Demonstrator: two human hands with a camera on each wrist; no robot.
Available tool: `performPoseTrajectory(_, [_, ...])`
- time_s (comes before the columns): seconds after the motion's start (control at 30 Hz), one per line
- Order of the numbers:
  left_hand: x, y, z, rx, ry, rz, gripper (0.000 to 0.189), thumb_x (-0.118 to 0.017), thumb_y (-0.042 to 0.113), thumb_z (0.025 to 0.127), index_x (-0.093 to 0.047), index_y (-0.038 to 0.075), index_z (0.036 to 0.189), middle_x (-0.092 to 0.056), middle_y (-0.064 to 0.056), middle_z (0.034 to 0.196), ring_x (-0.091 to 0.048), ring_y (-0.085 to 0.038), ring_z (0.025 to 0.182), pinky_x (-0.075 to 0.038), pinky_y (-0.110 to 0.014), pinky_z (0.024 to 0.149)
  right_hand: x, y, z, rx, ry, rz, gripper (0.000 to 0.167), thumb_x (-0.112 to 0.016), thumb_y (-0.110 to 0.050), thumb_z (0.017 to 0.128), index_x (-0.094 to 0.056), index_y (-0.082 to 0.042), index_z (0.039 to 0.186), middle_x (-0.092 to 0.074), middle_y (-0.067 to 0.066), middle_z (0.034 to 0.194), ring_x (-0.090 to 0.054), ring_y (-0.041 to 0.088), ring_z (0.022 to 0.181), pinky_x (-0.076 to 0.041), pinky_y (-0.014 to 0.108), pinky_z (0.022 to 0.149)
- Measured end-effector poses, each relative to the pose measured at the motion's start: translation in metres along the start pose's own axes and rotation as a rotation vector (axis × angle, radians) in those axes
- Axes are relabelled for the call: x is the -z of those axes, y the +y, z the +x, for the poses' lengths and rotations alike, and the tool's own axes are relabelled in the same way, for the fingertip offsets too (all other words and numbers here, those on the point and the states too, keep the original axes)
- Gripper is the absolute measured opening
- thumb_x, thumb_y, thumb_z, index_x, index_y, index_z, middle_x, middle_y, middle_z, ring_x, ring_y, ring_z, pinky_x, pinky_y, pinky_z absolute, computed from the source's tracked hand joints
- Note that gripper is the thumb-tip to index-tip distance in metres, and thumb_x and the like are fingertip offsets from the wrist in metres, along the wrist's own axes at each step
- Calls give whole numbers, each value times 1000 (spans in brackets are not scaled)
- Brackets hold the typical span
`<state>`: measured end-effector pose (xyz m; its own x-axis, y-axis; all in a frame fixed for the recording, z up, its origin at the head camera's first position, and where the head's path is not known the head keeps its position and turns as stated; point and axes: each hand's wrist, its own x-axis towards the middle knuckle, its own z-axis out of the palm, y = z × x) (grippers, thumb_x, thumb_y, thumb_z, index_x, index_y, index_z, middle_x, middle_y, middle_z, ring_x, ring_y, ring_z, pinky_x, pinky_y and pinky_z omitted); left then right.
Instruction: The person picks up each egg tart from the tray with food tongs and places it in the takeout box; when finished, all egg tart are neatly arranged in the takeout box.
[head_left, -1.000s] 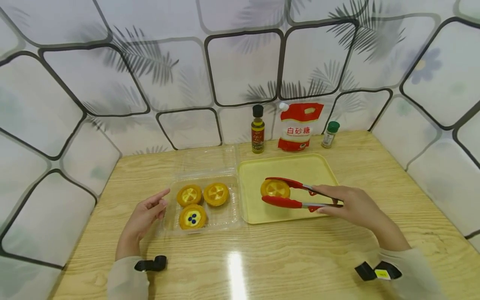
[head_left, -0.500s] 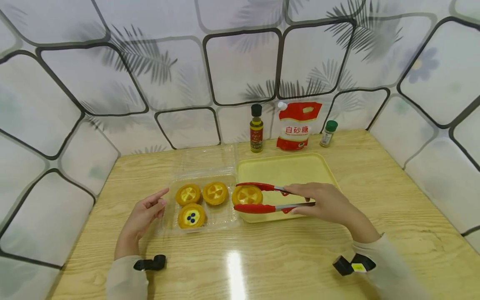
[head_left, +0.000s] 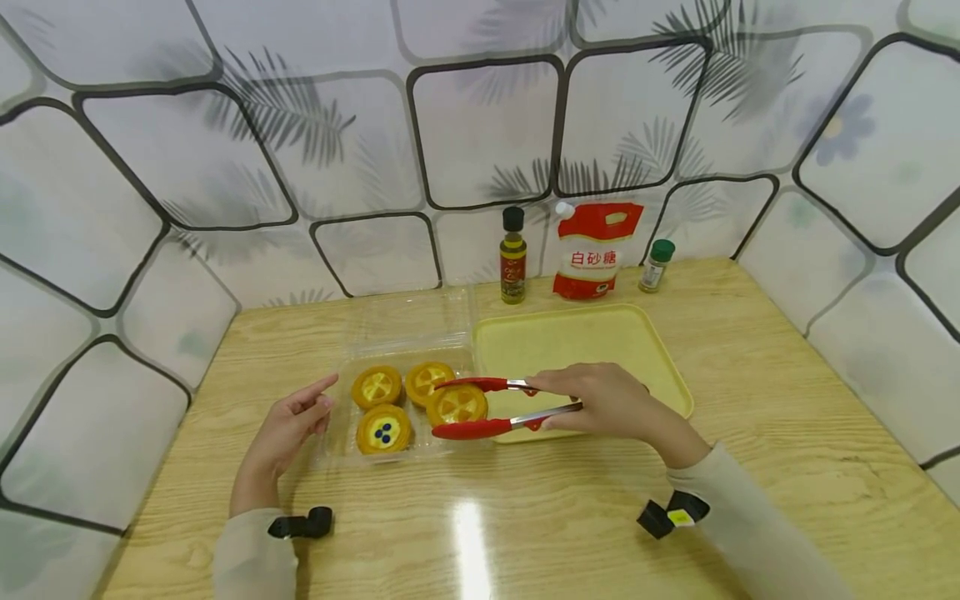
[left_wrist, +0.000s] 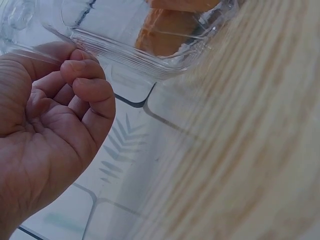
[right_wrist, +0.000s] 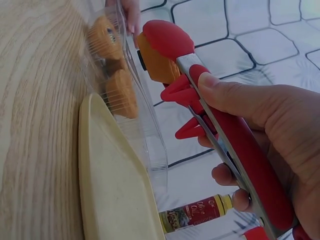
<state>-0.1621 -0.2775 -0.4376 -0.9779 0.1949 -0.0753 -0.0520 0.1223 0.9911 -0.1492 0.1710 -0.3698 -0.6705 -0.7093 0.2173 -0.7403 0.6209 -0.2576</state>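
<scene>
My right hand grips red-and-silver tongs, their red tips clamped around an egg tart with a wedge-patterned top. This tart hangs over the right part of a clear plastic container and overlaps another tart in the head view. Two more sit inside: a wedge-patterned tart and one dotted with blue. In the right wrist view, the held tart is raised above the container. My left hand stays at the container's left edge, index finger extended, the others loosely curled.
Right beside the container lies a yellow tray. Behind it stand an olive oil bottle, a red-and-white sugar pouch and a green-capped jar. The container's clear lid lies folded back toward the patterned wall.
My right hand has carried the tart in the tongs leftward, from over the yellow tray to over the clear container. My left hand stays in place.
</scene>
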Motion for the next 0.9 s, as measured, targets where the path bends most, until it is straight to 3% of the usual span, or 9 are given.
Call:
performPoseTrajectory(0.2, [1,0,0,-8,-7,10,55,-53,18,98,-33,-4,144,-53,6,82,-46,-9,62,-40,-23,58,0,-1,15,23,-49,-33,57,-71,-43,82,-60,-15,130,-63,3,123,-65,18,96,-52,37,76])
performPoseTrajectory(0.4, [3,-2,0,-23,-17,26,56,-52,18,99,-31,-5,145,-52,6,81,-44,-9,62,-39,-24,58,0,-1,27,57,-89,-37,56,-72,-44,80,-62,-16,128,-63,3,122,-64,21,104,-52,40,79])
performPoseTrajectory(0.9, [3,-3,2,-8,-10,33,57,-52,20,98,-30,-4,145,-51,7,80,-44,-8,62,-40,-24,59,0,2,39,47,-181,-40,55,-69,-47,82,-62,-17,128,-63,3,121,-63,20,106,-51,40,81])
